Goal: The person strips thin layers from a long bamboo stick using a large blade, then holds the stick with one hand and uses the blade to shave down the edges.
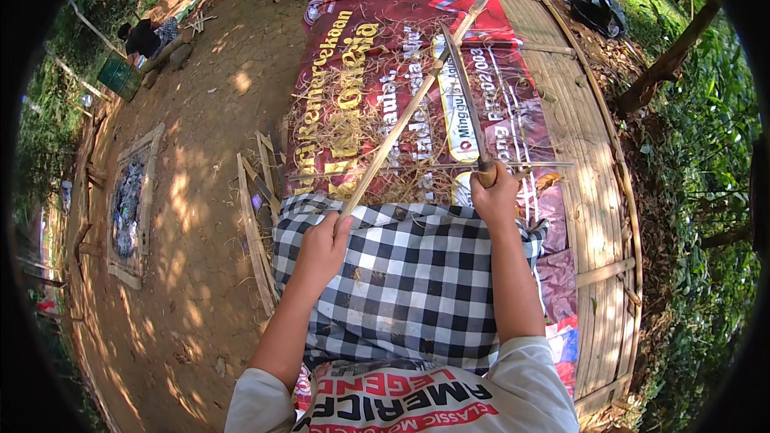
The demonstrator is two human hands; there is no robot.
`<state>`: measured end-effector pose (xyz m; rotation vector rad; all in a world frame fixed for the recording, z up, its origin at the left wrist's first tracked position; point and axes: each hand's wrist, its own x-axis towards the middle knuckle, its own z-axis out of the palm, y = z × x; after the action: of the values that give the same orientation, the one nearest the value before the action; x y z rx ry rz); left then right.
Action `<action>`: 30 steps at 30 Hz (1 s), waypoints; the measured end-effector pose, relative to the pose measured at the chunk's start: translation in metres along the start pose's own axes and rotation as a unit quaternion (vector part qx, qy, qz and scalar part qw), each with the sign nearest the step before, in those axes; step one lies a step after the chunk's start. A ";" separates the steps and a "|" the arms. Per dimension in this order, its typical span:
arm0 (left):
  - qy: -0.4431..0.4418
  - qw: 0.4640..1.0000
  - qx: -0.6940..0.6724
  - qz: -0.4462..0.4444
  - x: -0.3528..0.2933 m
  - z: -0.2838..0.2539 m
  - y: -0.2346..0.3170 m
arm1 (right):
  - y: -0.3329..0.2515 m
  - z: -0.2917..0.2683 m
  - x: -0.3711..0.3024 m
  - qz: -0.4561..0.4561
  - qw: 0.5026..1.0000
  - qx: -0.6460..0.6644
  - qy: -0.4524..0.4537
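Observation:
My left hand (322, 247) is closed around the near end of a long split bamboo strip (391, 141), which slants away from me up to the right. In my right hand (497, 196) is the wooden handle of a long knife (472, 112), its narrow blade pointing away. Near its tip the blade crosses the strip; whether they touch I cannot tell. A black-and-white checked cloth (409, 281) covers my lap. Beneath the tools, curly bamboo shavings (361, 104) lie scattered over a dark red printed banner (529, 132).
The banner lies on a bamboo-slat platform (595, 216). Loose bamboo pieces (255, 232) lean at its left edge. On the earth ground stands a framed ash pit (132, 200). Another person (146, 38) crouches far left beside a green container (119, 76). A black bag (600, 12) lies beyond the platform.

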<state>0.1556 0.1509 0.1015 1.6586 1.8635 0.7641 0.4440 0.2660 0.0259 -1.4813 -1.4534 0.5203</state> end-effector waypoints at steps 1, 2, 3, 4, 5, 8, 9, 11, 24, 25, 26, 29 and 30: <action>-0.015 1.000 -0.010 -0.002 0.002 0.004 -0.001 | 0.001 0.000 0.000 -0.008 1.000 0.006 -0.006; -0.031 0.999 -0.020 -0.005 0.004 0.009 -0.002 | 0.000 -0.001 -0.001 -0.023 0.999 0.016 -0.016; -0.045 0.998 -0.037 -0.019 0.003 0.014 -0.004 | -0.002 -0.001 -0.002 -0.040 0.999 0.011 -0.030; -0.060 0.996 -0.054 -0.034 0.003 0.021 -0.006 | -0.004 0.000 -0.002 -0.056 0.997 0.007 -0.045; -0.075 0.993 -0.071 -0.049 0.003 0.026 -0.008 | -0.007 0.000 -0.004 -0.073 0.996 0.003 -0.060; -0.090 0.995 -0.020 -0.035 0.004 0.043 -0.002 | -0.011 0.003 -0.010 -0.133 0.987 -0.032 -0.089; -0.097 0.995 0.001 -0.033 0.006 0.046 -0.001 | -0.012 0.004 -0.012 -0.155 0.981 -0.054 -0.102; -0.079 0.996 0.033 -0.002 0.005 0.055 -0.007 | -0.011 0.011 -0.018 -0.202 0.957 -0.141 -0.153; -0.093 0.985 0.143 -0.010 -0.036 0.039 -0.055 | -0.011 0.030 -0.011 -0.120 0.906 -0.295 -0.281; -0.083 0.987 0.137 -0.014 -0.030 0.042 -0.050 | -0.017 0.035 -0.019 -0.144 0.902 -0.283 -0.291; -0.074 0.989 0.130 -0.018 -0.024 0.044 -0.044 | -0.019 0.041 -0.029 -0.178 0.895 -0.279 -0.297; -0.056 0.992 0.113 -0.020 -0.018 0.044 -0.045 | -0.023 0.042 -0.036 -0.241 0.880 -0.259 -0.318; -0.054 0.992 0.109 -0.018 -0.018 0.043 -0.047 | -0.018 0.042 -0.033 -0.232 0.885 -0.261 -0.307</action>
<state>0.1553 0.1320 0.0374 1.7561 1.9493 0.4589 0.3934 0.2459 0.0114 -1.3319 -2.5273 0.3164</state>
